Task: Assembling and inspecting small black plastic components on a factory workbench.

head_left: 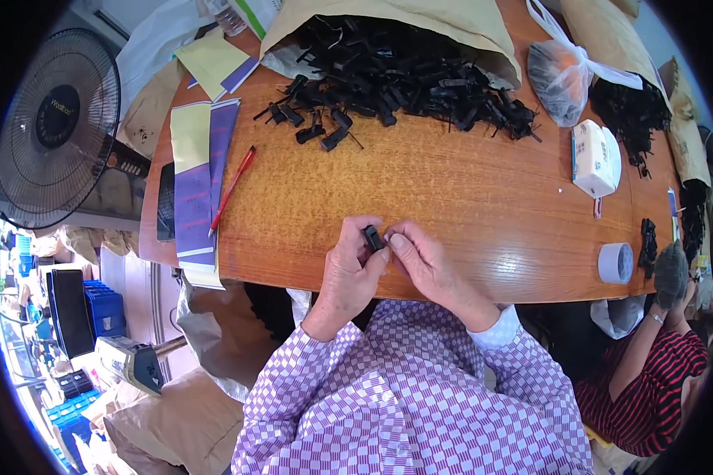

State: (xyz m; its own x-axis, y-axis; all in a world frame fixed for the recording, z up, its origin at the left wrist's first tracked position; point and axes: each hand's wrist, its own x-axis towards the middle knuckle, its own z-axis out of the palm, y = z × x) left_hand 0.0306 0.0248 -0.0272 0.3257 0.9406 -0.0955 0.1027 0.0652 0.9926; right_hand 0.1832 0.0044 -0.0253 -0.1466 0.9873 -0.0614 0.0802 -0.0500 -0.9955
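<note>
My left hand (351,269) is closed around a small black plastic part (372,237), held upright just above the near edge of the wooden table (293,194). Close beside it, my right hand (421,257) has thumb and forefinger pinched together near the part's right side; whatever sits between those fingertips is too small to make out. Beyond my hands lies a big heap of similar black plastic parts (396,79), spilling from the mouth of a brown paper sack (420,20). Several loose ones rest at the heap's front left.
At left are a red pen (234,190), purple and yellow paper sheets (192,186) and a fan (59,119). To the right stand a tissue pack (594,158), a tape roll (615,263) and a knotted plastic bag (558,79). A person in a striped top (650,380) works at far right.
</note>
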